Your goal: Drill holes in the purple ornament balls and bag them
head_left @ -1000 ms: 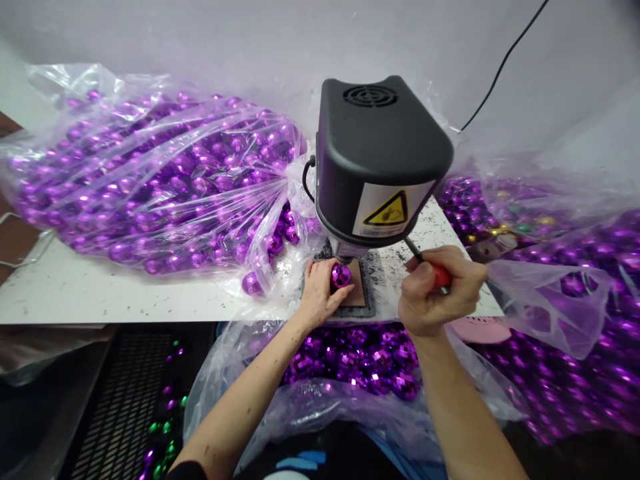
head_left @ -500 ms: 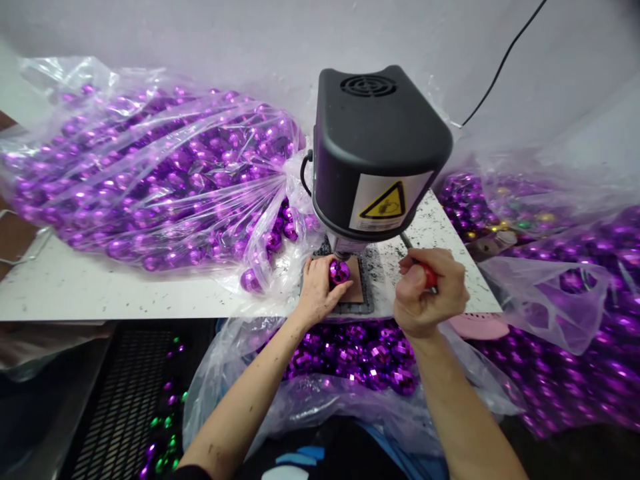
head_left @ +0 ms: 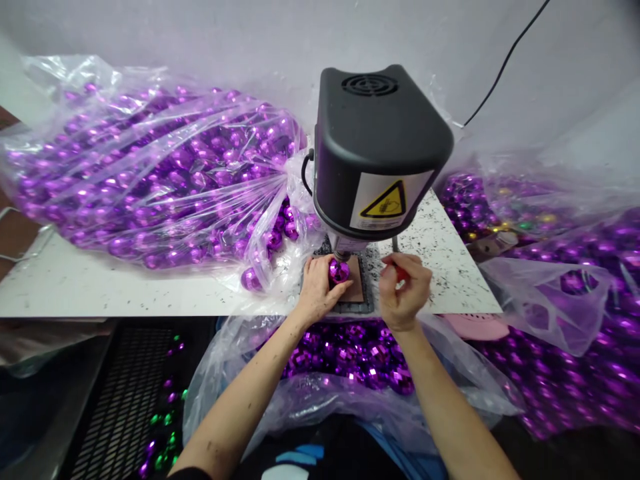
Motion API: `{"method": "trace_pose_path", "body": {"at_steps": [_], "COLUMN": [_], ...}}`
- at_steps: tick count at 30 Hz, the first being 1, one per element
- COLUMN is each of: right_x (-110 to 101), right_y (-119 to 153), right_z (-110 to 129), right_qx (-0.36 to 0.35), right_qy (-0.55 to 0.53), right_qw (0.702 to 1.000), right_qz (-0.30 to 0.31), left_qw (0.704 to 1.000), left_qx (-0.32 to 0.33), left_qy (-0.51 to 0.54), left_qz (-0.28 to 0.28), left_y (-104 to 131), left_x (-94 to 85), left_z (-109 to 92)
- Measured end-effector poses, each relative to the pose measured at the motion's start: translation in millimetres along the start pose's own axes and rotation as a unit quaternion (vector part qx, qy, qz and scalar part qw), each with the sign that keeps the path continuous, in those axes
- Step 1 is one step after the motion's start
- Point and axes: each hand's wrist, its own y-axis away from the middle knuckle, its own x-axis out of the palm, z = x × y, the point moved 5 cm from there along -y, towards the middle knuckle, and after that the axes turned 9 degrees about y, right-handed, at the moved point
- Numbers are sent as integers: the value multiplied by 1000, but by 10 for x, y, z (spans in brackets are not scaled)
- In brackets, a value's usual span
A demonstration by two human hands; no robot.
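With fingers and thumb around its left and front sides, my left hand (head_left: 321,288) grips a shiny purple faceted ball (head_left: 339,270). The ball rests on a brown square pad (head_left: 356,290) under the metal spindle (head_left: 343,255) of a black bench press machine (head_left: 380,147). Whether the spindle's tip touches the ball, I cannot tell. My right hand (head_left: 404,290) is closed around the red knob (head_left: 401,273) of the machine's lever, just right of the pad. Its fingers hide most of the knob.
A clear bag of purple balls (head_left: 165,173) lies on the white table (head_left: 65,283) at left. More faceted balls (head_left: 350,353) fill an open bag over my lap. Bagged purple balls (head_left: 565,373) are at right. Dark flakes litter the table. A black crate (head_left: 117,393) stands lower left.
My right hand has moved left and slightly inward with the red lever knob, closer to the machine's base. My left hand and the purple ball stay in place.
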Motion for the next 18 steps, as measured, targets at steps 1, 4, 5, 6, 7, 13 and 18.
{"method": "trace_pose_path", "body": {"at_steps": [1,4,5,6,7,13,18], "right_x": [-19,-126,-153,-170,-173,57,149], "right_y": [-24,-288,-431,-590,-754,-1420,-1460], "right_z": [15,109,141,168,191,160,77], "right_qx": [-4,-20,-20,-15,-11,54,75], "right_qy": [1,19,31,43,61,68,70], "right_qw": [1000,1000,999,999,998,996,994], "right_qz": [2,-14,-18,-26,-34,-32,-38], "left_qw": [1000,1000,1000,1000,1000,997,994], "left_qx": [0,0,-1,-1,0,23,42], "left_qy": [3,15,19,24,28,77,12], "left_qz": [1,-1,-1,-2,-2,-4,96], "left_y": [2,-6,-14,-24,-30,258,921], "left_x": [1,8,12,14,13,-133,-180], "left_z": [0,10,15,20,22,-122,-383]}}
